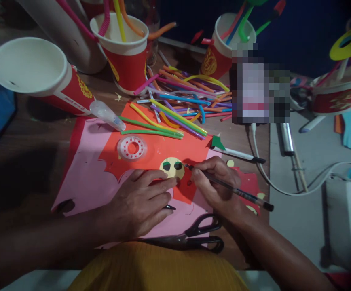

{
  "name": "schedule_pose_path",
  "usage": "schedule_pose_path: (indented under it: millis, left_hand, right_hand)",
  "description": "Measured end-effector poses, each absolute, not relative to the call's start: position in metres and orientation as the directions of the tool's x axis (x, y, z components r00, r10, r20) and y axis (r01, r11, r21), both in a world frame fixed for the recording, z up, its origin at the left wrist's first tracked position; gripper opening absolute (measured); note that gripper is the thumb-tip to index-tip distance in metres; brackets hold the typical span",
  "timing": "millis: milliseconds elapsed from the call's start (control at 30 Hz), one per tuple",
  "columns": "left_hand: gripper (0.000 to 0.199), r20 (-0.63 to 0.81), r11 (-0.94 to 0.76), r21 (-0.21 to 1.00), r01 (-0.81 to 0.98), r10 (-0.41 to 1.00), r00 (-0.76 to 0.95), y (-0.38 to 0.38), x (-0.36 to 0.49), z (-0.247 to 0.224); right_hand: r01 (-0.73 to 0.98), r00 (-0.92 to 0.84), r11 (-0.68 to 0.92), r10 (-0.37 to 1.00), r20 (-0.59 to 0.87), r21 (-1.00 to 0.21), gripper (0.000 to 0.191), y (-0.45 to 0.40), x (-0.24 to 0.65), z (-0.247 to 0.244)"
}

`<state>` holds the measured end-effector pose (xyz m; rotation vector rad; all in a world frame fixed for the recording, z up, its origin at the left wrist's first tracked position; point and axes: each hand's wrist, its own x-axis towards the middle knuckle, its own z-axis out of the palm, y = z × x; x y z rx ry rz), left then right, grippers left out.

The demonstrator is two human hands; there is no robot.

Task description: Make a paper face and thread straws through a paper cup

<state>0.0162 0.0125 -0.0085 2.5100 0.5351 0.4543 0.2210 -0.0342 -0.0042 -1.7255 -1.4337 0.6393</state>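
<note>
Yellow disc (172, 173) — one, at left grip (145, 198); right grip (218, 180) — one pen (245, 195).

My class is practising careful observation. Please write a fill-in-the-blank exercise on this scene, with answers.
The right hand holds a slim black ____.
The left hand touches a round paper face with two dark ____.
Black-handled ____ lie nearest the person's body.
Colourful straws lie beside red paper ____.

Missing words: pen; eyes; scissors; cups.
</note>
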Motion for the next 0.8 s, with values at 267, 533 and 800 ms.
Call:
schedule_pose_path:
  millis: [267, 533, 800]
  left_hand:
    - [0.009, 0.209, -0.774, 0.567, 0.281, 0.466, 0.86, 0.0114, 0.0157, -0.0085]
    - [0.008, 0.22, -0.786, 0.554, 0.275, 0.456, 0.862, 0.0124, 0.0161, -0.0088]
    - [0.009, 0.223, -0.774, 0.569, 0.277, 0.469, 0.854, 0.0121, 0.0173, -0.0094]
  right_hand:
    - [0.607, 0.211, -0.026, 0.969, 0.129, -0.794, 0.009, -0.0333, 0.2218, -0.0046]
    - [0.638, 0.198, -0.006, 0.968, 0.157, -0.77, 0.009, -0.0315, 0.2195, -0.0047]
    - [0.604, 0.213, -0.023, 0.968, 0.133, -0.797, 0.009, -0.0314, 0.2193, -0.0062]
